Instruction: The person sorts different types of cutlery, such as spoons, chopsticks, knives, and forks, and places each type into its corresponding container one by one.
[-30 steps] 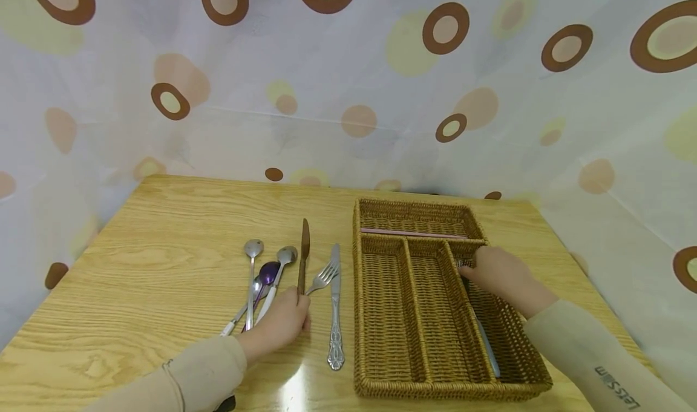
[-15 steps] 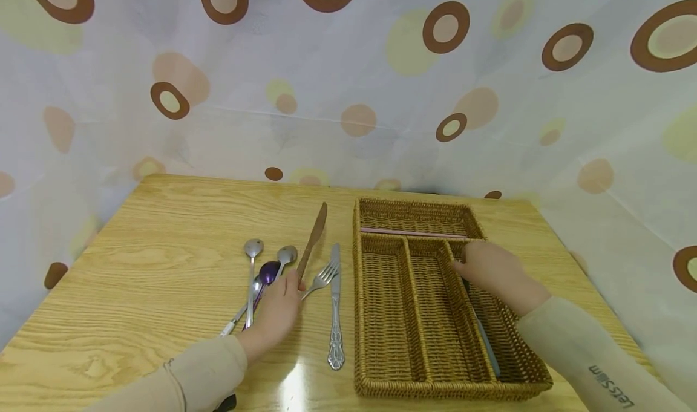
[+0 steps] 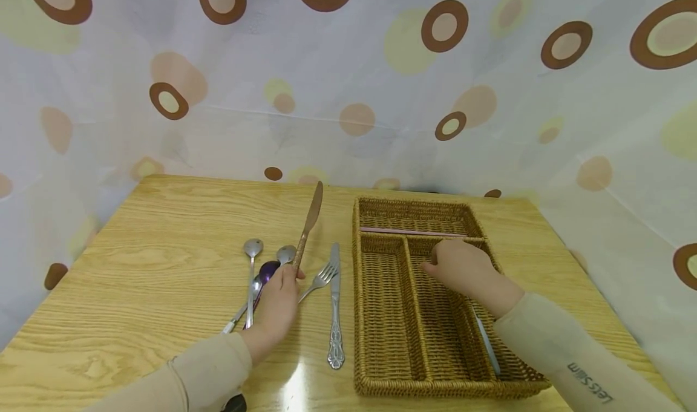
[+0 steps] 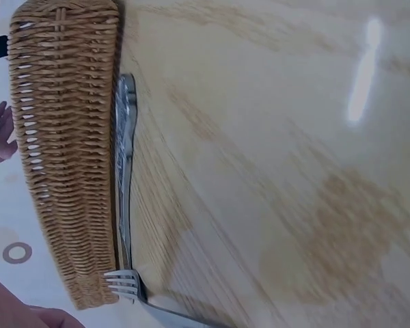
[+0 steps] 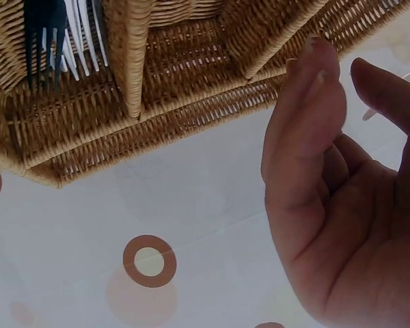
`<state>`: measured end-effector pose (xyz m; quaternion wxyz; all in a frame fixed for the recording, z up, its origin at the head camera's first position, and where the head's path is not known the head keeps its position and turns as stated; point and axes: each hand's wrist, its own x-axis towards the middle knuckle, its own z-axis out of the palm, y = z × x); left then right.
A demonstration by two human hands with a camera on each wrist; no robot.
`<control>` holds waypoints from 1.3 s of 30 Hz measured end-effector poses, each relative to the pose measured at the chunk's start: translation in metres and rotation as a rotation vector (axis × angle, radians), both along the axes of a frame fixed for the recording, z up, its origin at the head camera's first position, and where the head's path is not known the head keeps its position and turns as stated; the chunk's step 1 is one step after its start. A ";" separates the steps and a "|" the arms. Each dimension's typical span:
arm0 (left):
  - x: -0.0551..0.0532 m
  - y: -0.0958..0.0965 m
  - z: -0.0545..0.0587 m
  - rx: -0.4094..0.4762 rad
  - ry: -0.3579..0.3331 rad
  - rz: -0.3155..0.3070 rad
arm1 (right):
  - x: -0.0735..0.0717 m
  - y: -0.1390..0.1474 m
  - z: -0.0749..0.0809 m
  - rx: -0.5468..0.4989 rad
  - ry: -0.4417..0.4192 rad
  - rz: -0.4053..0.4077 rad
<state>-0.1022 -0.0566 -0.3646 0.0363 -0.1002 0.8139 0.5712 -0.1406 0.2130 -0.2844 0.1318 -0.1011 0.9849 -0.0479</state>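
My left hand grips a copper-coloured table knife by its handle, blade pointing up and away over the table. Under and beside that hand lie a purple spoon and several silver spoons, partly hidden. A silver fork lies just right of it, its tines over a silver knife with an ornate handle. My right hand hovers above the middle compartments of a wicker cutlery tray. Its fingers are loosely bent, thumb apart, with nothing between them in the right wrist view.
The tray's right compartment holds a dark fork and a pale fork; a blue-grey handle shows there from above. A thin pink stick lies in the back compartment. A patterned curtain hangs behind the wooden table.
My left hand has lifted the copper knife up and away from the pile. My right hand has moved left from the tray's right compartment to over the middle one.
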 end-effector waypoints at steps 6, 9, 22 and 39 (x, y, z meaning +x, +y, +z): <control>0.002 0.003 0.001 0.011 0.001 -0.009 | 0.001 -0.011 -0.003 -0.016 -0.035 -0.020; 0.004 0.007 0.003 -0.014 0.016 -0.053 | -0.004 -0.022 -0.005 -0.094 -0.090 -0.005; 0.011 0.027 0.015 0.019 -0.007 -0.155 | -0.022 -0.061 -0.002 -0.269 -0.251 -0.012; 0.014 0.040 0.017 0.165 -0.023 -0.116 | -0.021 -0.068 -0.004 -0.316 -0.249 0.019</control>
